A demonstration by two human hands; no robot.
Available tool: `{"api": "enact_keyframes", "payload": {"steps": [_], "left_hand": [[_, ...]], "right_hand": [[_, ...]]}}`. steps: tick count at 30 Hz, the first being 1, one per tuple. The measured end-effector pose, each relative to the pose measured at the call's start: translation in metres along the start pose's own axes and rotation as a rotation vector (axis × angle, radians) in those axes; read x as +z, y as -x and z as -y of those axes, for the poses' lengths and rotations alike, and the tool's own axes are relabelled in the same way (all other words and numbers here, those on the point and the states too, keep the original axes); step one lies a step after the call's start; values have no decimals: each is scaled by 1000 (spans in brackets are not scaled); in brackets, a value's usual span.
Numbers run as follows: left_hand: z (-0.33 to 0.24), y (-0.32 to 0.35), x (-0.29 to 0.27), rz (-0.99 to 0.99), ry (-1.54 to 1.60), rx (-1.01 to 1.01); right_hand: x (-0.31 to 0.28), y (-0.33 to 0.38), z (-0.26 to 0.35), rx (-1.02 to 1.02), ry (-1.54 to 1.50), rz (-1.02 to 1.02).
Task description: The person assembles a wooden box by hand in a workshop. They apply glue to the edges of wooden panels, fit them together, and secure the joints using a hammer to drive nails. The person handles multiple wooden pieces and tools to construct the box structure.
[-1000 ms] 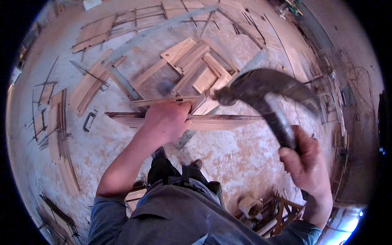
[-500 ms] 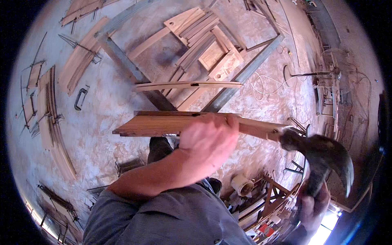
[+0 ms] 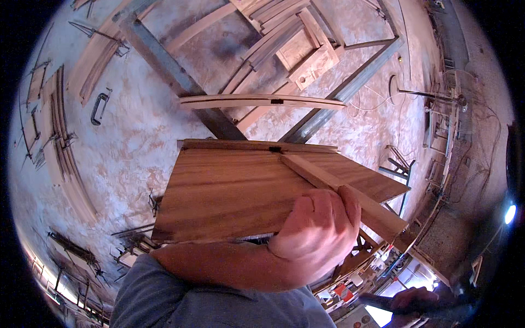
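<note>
A broad wooden panel (image 3: pixel 219 194) lies in front of me, its grain running sideways. Along its far edge runs a narrow rail (image 3: pixel 229 145) with a dark slot near the middle. A wooden bar (image 3: pixel 372 213) slants from that slot toward the lower right, above the panel. My left hand (image 3: pixel 322 232) is closed around the bar's near side, fingers curled over it. At the lower right, away from the wood, my right hand (image 3: pixel 418 303) grips the dark handle of a hammer (image 3: pixel 377 300); its head is lost in shadow.
Beyond the panel, a slightly curved rail (image 3: pixel 229 102) rests across a metal frame (image 3: pixel 164 60). Boards and a small panel (image 3: pixel 298 49) lie inside the frame. A C-clamp (image 3: pixel 100 107) and clamped boards (image 3: pixel 60 131) are at left; a standing fan (image 3: pixel 394 90) at right.
The hammer has dropped from the bar's end down to the lower right. The panel's broad face has come into view, and my left hand has shifted right and nearer with the bar.
</note>
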State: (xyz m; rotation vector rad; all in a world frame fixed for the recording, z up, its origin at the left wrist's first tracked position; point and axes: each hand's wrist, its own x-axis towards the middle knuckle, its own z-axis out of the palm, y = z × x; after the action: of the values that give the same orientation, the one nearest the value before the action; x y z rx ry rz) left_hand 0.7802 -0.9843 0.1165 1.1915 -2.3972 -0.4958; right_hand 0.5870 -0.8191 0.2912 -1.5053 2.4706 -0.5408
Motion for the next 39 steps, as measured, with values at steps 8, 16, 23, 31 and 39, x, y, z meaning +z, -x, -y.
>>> {"api": "enact_keyframes", "payload": {"steps": [8,16,23,31,39], "left_hand": [[1,0,-3,10,24,-2],[0,-3,4,7,37,-14],[2,1,8,-74,44,21],[7,-1,11,-110,-37,2],[-4,-2,8,-99,15,-46]], "right_hand": [[-2,7,-7,-93,40,-64],[18,10,9,181,156,182],[2,15,-35,109,-25,180],[45,3,-17,32,-195,-24],[43,6,-12,-2,97,159]]}}
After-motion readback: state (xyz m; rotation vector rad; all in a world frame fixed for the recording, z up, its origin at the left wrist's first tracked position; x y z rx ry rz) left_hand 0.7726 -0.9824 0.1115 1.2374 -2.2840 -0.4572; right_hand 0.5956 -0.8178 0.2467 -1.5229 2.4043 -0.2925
